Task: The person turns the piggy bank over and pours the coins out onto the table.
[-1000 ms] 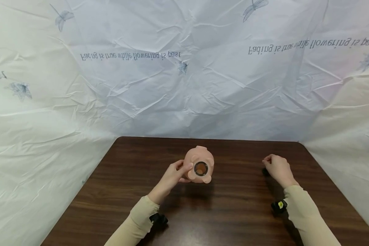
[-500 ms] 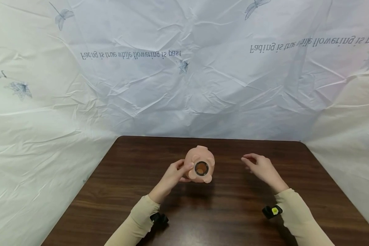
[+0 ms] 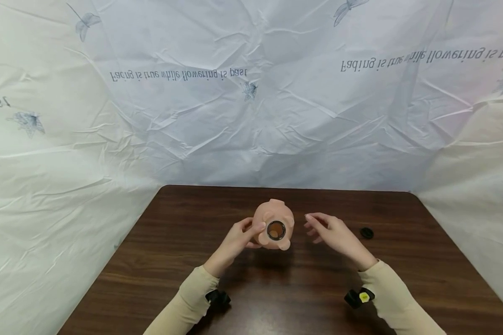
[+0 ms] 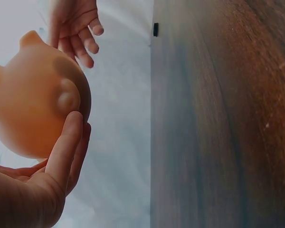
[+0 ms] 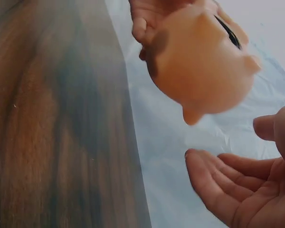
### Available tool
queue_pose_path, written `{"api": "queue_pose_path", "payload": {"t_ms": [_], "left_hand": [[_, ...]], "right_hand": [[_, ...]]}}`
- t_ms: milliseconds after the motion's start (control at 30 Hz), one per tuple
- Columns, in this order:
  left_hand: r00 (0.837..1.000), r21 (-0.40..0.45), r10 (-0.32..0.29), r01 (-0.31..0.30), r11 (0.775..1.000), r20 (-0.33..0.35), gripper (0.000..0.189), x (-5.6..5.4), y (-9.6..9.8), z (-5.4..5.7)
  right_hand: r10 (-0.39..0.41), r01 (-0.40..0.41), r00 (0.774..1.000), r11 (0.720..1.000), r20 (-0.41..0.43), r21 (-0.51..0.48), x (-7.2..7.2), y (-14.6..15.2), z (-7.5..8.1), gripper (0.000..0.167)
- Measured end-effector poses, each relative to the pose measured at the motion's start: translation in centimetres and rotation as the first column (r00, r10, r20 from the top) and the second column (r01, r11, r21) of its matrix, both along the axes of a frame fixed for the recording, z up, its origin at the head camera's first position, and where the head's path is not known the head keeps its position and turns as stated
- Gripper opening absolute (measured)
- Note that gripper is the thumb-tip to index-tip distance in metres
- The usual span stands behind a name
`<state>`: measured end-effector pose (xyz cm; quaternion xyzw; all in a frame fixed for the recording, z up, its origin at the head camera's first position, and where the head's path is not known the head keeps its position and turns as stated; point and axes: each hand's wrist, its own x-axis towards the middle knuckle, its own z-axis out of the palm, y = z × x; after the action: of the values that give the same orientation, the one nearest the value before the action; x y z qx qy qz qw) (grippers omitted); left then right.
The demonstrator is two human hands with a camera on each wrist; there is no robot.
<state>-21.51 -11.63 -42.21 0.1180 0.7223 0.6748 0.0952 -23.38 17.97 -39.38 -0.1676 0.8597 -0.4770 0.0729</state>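
A pink piggy bank (image 3: 261,212) is held above the table by my left hand (image 3: 234,241), thumb on its underside and fingers round its side. Its stubby feet and a dark-rimmed round hole face my head camera. In the left wrist view the snout side of the piggy bank (image 4: 33,104) shows, with my left hand (image 4: 47,185) beneath it. My right hand (image 3: 333,235) is just right of the bank, apart from it, fingers loosely spread and holding nothing. The right wrist view shows that hand (image 5: 247,190) palm up below an ear of the bank (image 5: 199,66).
A round black plug (image 3: 366,232) lies on the brown wooden table (image 3: 159,260), to the right of my right hand. Behind and beside the table hangs a wrinkled white sheet (image 3: 218,125) with printed lettering and dragonflies. Each wrist carries a small black camera.
My right hand has moved left from the black plug, which now shows uncovered on the table, and has come near the piggy bank. My left hand keeps its grip almost still.
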Motion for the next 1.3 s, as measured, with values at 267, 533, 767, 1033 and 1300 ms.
{"api": "queue_pose_path", "payload": {"t_ms": [267,533,767,1033,1300], "left_hand": [[1.0,-0.002,-0.017,0.017,1.0,0.006,0.063,0.0,0.3,-0.3],[0.999,0.005,-0.04,0.04,0.999,0.009,0.063,0.2,0.6,-0.4],[0.998,-0.001,-0.054,0.054,0.999,0.01,0.067,0.3,0.7,-0.2],[0.993,-0.02,-0.11,0.111,0.994,0.044,0.07,0.1,0.3,-0.5],[0.974,-0.144,-0.216,0.225,0.964,0.075,0.078,-0.2,-1.0,-0.3]], "right_hand": [[0.041,-0.029,0.992,0.995,0.123,-0.095,0.6,-1.7,-0.5,0.069],[0.108,-0.084,0.981,0.985,0.162,-0.149,1.0,-2.6,-0.9,0.07],[0.236,-0.192,0.951,0.957,0.197,-0.219,1.1,-2.6,-0.9,0.071],[0.333,-0.259,0.91,0.922,0.246,-0.288,1.0,-2.2,-1.6,0.072],[0.353,-0.267,0.906,0.905,0.234,-0.331,1.1,-1.9,-2.4,0.066]]}}
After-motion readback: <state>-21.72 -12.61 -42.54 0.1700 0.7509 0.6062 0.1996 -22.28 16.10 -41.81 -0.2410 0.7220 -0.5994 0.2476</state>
